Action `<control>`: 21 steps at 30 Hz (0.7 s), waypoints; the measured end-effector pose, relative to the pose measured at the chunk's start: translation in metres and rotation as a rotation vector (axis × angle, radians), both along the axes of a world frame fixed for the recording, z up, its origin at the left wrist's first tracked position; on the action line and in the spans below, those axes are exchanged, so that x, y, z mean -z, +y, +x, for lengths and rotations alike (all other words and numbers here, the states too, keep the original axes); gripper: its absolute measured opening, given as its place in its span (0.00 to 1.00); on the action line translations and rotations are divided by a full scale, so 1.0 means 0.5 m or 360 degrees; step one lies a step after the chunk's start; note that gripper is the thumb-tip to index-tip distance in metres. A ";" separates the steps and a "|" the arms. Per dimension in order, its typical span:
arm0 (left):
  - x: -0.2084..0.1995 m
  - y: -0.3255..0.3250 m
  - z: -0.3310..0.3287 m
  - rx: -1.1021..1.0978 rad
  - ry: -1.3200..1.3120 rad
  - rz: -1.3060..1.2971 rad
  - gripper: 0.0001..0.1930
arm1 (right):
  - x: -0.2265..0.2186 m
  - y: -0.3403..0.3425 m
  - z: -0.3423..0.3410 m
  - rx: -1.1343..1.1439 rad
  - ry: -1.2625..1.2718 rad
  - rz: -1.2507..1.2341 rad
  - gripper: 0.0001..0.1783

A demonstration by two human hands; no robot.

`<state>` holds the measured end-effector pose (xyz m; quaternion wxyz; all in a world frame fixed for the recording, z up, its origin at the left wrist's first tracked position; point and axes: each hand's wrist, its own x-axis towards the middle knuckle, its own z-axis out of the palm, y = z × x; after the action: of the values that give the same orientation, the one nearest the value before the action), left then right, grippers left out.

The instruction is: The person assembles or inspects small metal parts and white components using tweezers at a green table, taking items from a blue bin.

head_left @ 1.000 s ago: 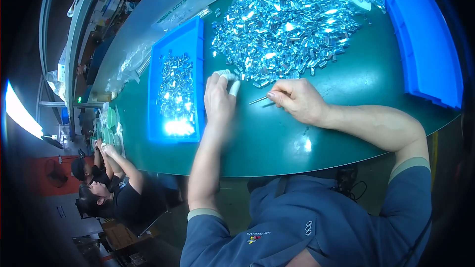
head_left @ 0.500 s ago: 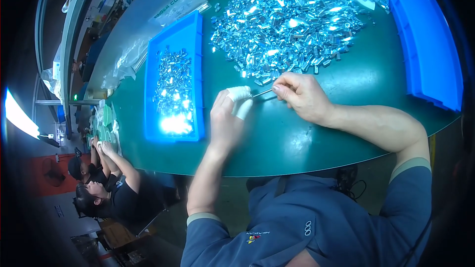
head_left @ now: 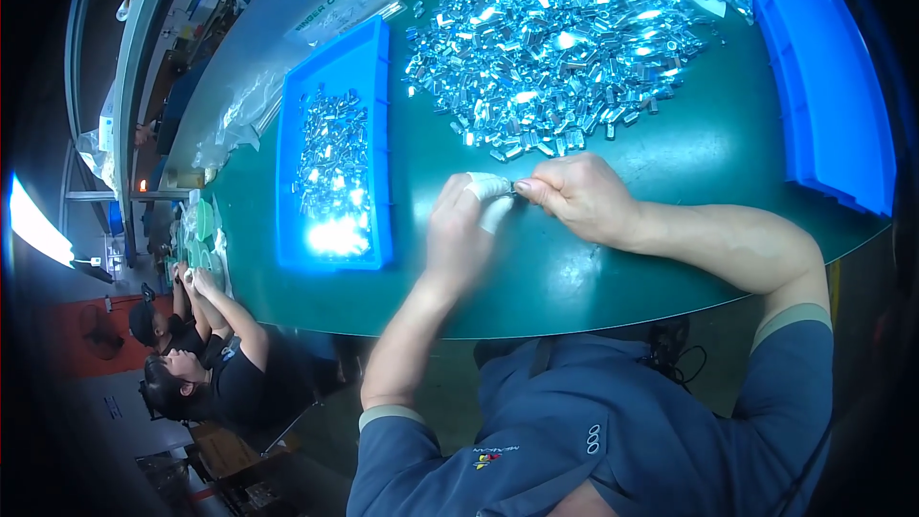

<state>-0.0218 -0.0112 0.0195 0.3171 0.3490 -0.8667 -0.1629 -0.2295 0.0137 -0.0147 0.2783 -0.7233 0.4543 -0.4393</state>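
My left hand [head_left: 461, 230] has white coverings on its thumb and forefinger. Those two fingers pinch a small metal piece, of which only a dark bit shows at their tips. Against them, my right hand [head_left: 584, 199] is closed, its thumb and forefinger gripping a thin metal rod that is now almost wholly hidden between the hands. Both sets of fingertips meet just above the green tabletop [head_left: 565, 278]. Beyond the hands lies a large heap of small shiny metal pieces [head_left: 555, 48].
A blue tray [head_left: 381, 153] with more metal pieces stands on the left. Another blue tray [head_left: 823, 67] is tilted at the right. Clear plastic bags [head_left: 251, 110] lie at the far left. Two people [head_left: 225, 364] work farther along the left side.
My left hand has moved right and closer to my right hand. The thin rod, visible between them before, is now nearly covered by the fingers.
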 end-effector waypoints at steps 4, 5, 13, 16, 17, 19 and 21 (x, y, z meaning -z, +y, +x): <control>-0.002 0.005 0.000 -0.0017 -0.0008 0.0003 0.11 | -0.001 -0.002 -0.008 -0.0066 -0.0047 0.0179 0.19; -0.005 0.006 0.001 -0.0011 -0.0052 -0.0015 0.11 | -0.002 -0.001 -0.009 -0.0076 -0.0088 0.0185 0.18; -0.055 0.007 0.028 0.0033 -0.0140 -0.0109 0.13 | -0.027 -0.001 0.005 -0.0191 -0.0225 0.0121 0.18; -0.053 0.009 0.040 0.0044 -0.0098 -0.0136 0.11 | -0.030 0.007 0.010 -0.0188 -0.0209 0.0095 0.13; -0.052 0.009 0.037 0.0041 -0.0076 -0.0134 0.10 | -0.029 0.014 0.003 -0.0147 -0.0250 0.0129 0.12; -0.044 -0.006 0.060 0.0035 -0.0071 -0.0148 0.09 | -0.029 0.012 -0.007 -0.0018 -0.0247 0.0126 0.09; -0.049 -0.017 0.093 -0.0146 -0.0141 -0.0242 0.08 | -0.018 0.006 -0.009 0.0058 -0.0277 0.0192 0.11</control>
<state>0.0247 -0.0199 0.0441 0.3111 0.3701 -0.8728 -0.0664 -0.2337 0.0168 -0.0059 0.3517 -0.6560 0.4671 -0.4773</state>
